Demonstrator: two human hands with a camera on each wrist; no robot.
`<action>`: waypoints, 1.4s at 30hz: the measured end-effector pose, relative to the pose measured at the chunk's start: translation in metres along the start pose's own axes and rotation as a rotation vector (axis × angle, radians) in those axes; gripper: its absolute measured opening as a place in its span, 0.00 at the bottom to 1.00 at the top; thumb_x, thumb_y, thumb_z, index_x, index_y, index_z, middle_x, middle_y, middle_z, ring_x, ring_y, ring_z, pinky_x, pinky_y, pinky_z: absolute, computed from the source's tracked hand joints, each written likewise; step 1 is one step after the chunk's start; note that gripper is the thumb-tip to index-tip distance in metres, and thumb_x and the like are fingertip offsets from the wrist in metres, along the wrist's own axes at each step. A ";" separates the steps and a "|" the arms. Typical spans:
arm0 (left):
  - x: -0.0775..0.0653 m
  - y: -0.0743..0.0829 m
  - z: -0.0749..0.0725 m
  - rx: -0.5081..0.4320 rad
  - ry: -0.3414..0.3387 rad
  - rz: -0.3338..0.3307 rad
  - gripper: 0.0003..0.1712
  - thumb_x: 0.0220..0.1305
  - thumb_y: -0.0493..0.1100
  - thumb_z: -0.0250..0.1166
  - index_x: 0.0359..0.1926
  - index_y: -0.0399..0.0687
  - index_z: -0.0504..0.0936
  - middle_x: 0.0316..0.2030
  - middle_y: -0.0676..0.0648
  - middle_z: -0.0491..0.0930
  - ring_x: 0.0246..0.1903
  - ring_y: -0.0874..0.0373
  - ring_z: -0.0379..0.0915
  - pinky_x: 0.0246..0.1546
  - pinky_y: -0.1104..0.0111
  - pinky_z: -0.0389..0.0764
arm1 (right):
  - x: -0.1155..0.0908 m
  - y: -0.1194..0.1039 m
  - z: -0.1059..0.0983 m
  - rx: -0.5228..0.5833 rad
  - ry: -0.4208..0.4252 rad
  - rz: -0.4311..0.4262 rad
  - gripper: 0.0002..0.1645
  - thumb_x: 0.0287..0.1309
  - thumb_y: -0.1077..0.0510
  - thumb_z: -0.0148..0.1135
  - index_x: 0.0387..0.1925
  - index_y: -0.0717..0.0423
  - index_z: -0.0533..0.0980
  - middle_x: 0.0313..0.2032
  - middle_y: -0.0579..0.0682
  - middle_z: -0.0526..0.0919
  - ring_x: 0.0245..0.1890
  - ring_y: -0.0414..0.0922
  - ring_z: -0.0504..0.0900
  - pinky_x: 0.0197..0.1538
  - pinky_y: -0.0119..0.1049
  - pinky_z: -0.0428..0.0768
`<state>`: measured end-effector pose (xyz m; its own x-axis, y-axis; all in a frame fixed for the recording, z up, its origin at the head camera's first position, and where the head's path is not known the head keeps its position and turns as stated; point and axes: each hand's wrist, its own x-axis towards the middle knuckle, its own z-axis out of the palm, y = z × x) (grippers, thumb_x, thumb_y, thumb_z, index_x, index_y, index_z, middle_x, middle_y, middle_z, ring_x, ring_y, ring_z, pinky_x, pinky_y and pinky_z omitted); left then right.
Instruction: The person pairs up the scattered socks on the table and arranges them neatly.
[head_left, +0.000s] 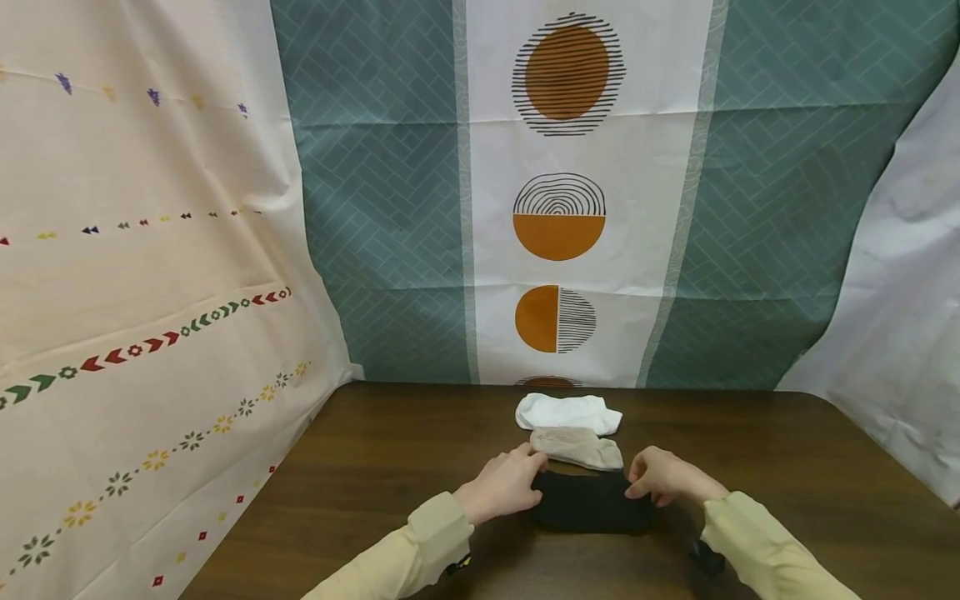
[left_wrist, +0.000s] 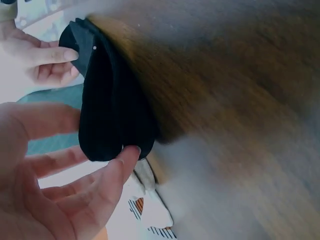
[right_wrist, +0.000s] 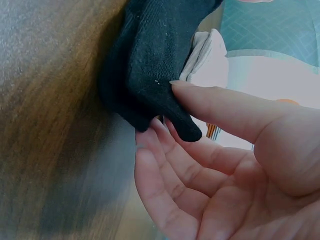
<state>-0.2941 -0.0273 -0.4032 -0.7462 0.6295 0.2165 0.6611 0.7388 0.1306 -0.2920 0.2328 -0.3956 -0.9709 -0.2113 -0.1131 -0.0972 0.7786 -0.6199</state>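
Observation:
A pair of black socks (head_left: 588, 502), laid one on the other, stretches sideways between my two hands near the front of the table. My left hand (head_left: 504, 483) holds their left end; in the left wrist view its fingertips touch the rounded end of the black fabric (left_wrist: 102, 120), where two layers show. At the other end, my right hand (head_left: 667, 477) pinches the socks. The right wrist view has the thumb on the upper face of the dark cloth (right_wrist: 155, 65), with the other fingers curled beneath its edge.
Just behind the black socks lies a beige sock bundle (head_left: 576, 447). A white sock bundle (head_left: 567, 412) lies farther back. All are on a dark wooden table (head_left: 390, 442), with patterned cloths (head_left: 375, 208) hanging behind it and at both sides.

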 end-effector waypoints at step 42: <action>0.017 -0.051 -0.019 0.027 0.277 -0.184 0.38 0.56 0.66 0.54 0.57 0.43 0.68 0.55 0.41 0.66 0.52 0.47 0.63 0.46 0.54 0.66 | 0.009 0.001 -0.028 -0.073 0.360 -0.230 0.37 0.57 0.41 0.55 0.52 0.71 0.66 0.46 0.66 0.73 0.46 0.61 0.71 0.46 0.54 0.67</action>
<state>-0.3394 -0.0585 -0.3881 -0.8010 0.3984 0.4470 0.5123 0.8424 0.1671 -0.3066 0.2483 -0.3750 -0.9353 -0.1743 0.3079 -0.3225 0.7777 -0.5396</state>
